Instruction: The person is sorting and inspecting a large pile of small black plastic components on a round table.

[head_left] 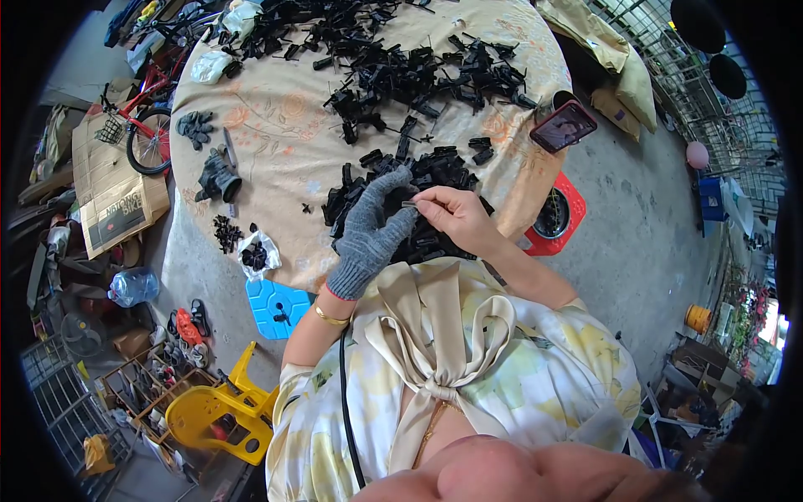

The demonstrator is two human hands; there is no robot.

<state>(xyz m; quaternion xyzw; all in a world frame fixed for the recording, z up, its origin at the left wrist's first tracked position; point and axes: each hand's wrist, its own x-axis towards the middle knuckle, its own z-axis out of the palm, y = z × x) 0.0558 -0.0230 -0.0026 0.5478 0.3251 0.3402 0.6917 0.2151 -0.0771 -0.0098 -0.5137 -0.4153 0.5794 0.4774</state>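
Observation:
My left hand (372,233), in a grey knitted glove, is held over a pile of small black plastic parts (443,171) at the table's near edge. Its thumb and fingers are stretched apart. Against the glove's thumb tip, my bare right hand (458,219) is closed in a pinch. A small greyish bit (408,203) shows at those fingertips, too small to name. Beyond my hands lies a larger heap of black parts with thin prongs (401,71). All this rests on a beige flowered tablecloth (276,176).
At the table's left lie dark gloves (219,177) and a white bag with small black pieces (258,254). A phone (564,126) leans at the right edge. Blue (280,308) and red (571,209) stools stand close by, with a yellow plastic chair (217,418) lower left.

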